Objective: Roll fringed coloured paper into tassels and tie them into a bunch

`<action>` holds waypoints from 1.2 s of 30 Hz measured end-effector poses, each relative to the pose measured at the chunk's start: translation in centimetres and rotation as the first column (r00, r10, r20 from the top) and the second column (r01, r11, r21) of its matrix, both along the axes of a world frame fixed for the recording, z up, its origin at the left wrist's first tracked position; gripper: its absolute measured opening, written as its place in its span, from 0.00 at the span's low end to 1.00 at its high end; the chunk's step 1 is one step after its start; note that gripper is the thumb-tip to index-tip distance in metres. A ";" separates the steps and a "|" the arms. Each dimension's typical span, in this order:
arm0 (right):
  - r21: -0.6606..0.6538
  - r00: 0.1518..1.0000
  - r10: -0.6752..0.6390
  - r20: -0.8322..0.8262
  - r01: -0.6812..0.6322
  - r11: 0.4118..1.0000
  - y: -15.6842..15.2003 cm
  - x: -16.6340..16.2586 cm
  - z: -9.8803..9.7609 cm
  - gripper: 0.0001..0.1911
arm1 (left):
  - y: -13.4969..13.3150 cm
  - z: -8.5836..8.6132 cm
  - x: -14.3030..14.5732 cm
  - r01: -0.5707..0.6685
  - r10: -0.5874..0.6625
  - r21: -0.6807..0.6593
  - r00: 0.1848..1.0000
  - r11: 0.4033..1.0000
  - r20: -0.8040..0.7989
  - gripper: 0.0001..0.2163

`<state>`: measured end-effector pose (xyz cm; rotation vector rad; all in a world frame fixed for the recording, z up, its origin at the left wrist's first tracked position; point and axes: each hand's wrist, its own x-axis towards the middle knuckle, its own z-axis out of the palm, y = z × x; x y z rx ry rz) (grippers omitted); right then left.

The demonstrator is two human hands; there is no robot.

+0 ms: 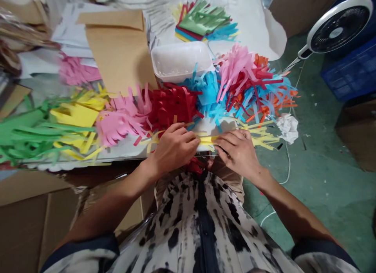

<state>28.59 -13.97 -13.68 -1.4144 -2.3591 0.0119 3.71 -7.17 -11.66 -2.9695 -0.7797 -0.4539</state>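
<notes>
My left hand (175,147) and my right hand (237,149) both pinch a yellow fringed paper strip (207,139) at the table's near edge. The fingers of each hand are curled onto the strip, left hand at its left part, right hand at its right. The strip's cut fringes (261,138) stick out to the right past my right hand. Just behind the hands lie piles of red fringed paper (172,104) and blue fringed paper (209,93).
Pink (122,118), yellow (78,116) and green (26,134) fringed paper lie on the left. A mixed pink, orange and blue heap (252,81) sits right. A white plastic tub (180,60), brown envelope (119,49), crumpled paper (288,127), fan (337,28) and cardboard boxes (26,210) surround.
</notes>
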 end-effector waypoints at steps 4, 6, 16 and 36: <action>0.037 0.999 -0.018 0.027 0.017 0.999 0.4 0.3 -0.5 0.09 | -0.6 -0.8 0.8 -0.070 0.068 0.026 0.995 0.997 0.077 0.09; 0.025 0.998 -0.041 0.055 0.040 0.999 0.5 0.0 -0.5 0.11 | -1.0 -1.3 1.3 -0.110 0.097 0.091 0.986 0.990 0.138 0.07; -0.074 0.989 -0.145 -0.003 0.144 0.987 0.4 1.1 -0.3 0.12 | -1.0 -1.7 0.7 -0.271 0.281 -0.110 0.956 0.956 0.090 0.08; 0.022 0.949 -0.242 0.204 0.242 0.970 0.5 -0.2 1.2 0.08 | -1.2 -1.0 2.5 -0.220 0.233 -0.137 0.968 0.966 0.088 0.09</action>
